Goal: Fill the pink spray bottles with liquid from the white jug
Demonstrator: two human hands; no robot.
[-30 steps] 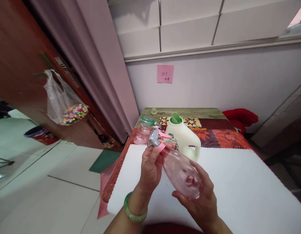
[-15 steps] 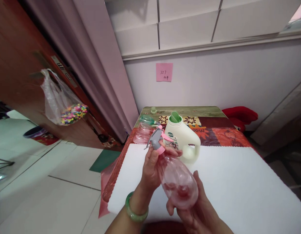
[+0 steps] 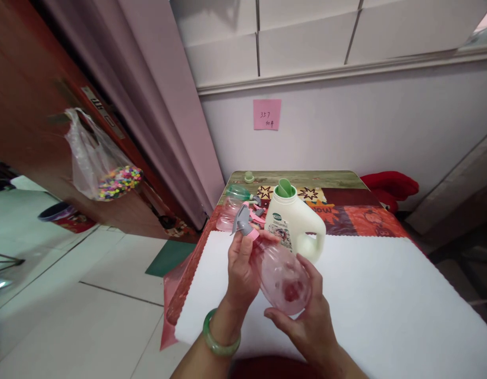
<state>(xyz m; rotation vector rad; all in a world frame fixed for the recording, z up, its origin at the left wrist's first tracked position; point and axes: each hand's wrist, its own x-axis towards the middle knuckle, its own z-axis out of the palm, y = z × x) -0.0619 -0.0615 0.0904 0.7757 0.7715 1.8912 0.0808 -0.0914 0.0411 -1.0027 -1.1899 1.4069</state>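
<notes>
A clear pink spray bottle with a grey and pink trigger head is held tilted above the white mat, its head pointing up and left. My left hand, with a green bangle on the wrist, is closed around the neck just below the trigger head. Around the lower end curls my right hand, thumb and fingers on either side of the base. Just behind the bottle stands a cream jug with a handle and a green spout in its open mouth.
Behind the left hand lie another pink spray bottle and a green one. A small green cap is at the table's back edge. A white mat covers the front. A plastic bag of colourful bits hangs from the door handle.
The spray bottle has shifted slightly up and left. My right hand has moved up and now wraps more around its base, while my left hand keeps its hold on the neck.
</notes>
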